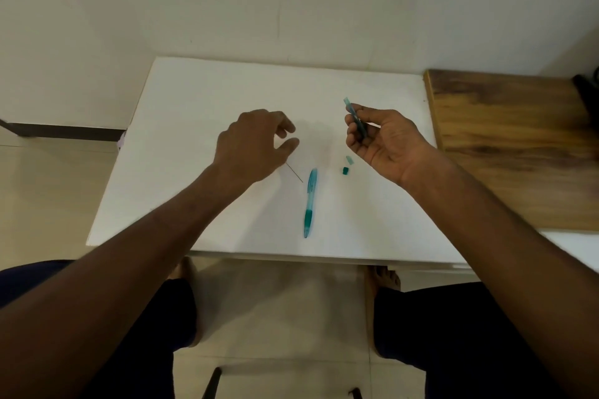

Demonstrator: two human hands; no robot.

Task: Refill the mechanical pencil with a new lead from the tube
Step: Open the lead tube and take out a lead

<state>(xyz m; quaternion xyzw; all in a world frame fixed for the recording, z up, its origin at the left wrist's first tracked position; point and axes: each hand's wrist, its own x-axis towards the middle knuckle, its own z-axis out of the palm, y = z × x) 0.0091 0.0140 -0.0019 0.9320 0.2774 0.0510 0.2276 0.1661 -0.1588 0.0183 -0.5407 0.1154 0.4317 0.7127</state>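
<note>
A teal mechanical pencil [310,202] lies on the white table [194,126], its tip toward me. A thin dark lead [295,173] lies on the table just left of the pencil's top end, partly under my left hand. My left hand [256,144] hovers above it with fingers apart and nothing in them. My right hand [382,139] is raised palm-up to the right and holds the teal lead tube [353,116] between thumb and fingers, its open end pointing up and away. Two small teal caps [346,165] lie on the table below the right hand.
A wooden tabletop [518,146] adjoins the white table on the right, with a dark object [588,91] at its far edge. A pale wall stands behind. My knees and bare feet show below the table's front edge, over a tiled floor.
</note>
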